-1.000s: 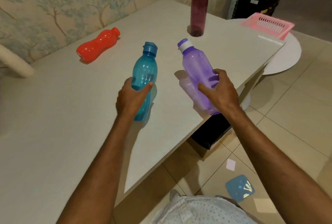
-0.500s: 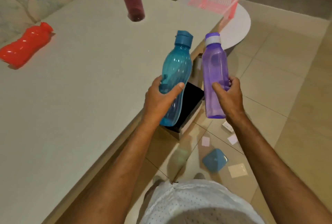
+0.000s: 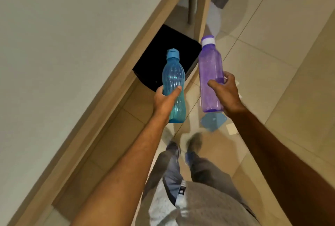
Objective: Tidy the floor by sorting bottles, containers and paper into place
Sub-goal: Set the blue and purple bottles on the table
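My left hand [image 3: 165, 99] grips a teal blue bottle [image 3: 173, 79] around its lower half, cap pointing up. My right hand [image 3: 225, 94] holds a purple bottle [image 3: 210, 68] with a white-banded cap, also upright. Both bottles hang in the air past the table's edge, above the floor. Behind them a black box [image 3: 163, 59] sits on the floor, half under the table. A light blue container lid [image 3: 213, 121] lies on the tiles just below the purple bottle, partly hidden by it. Pale paper scraps [image 3: 231, 128] lie beside it.
The large pale table [image 3: 54, 53] fills the left side, its wooden edge running diagonally. A table leg [image 3: 192, 6] and the base of a round white table [image 3: 217, 17] stand behind the box. My own legs and shoes [image 3: 181, 147] are below on the beige tiled floor.
Both bottles were lifted off the table and carried out over the floor. My view has tipped down, so the red and maroon bottles and the pink basket have left the frame.
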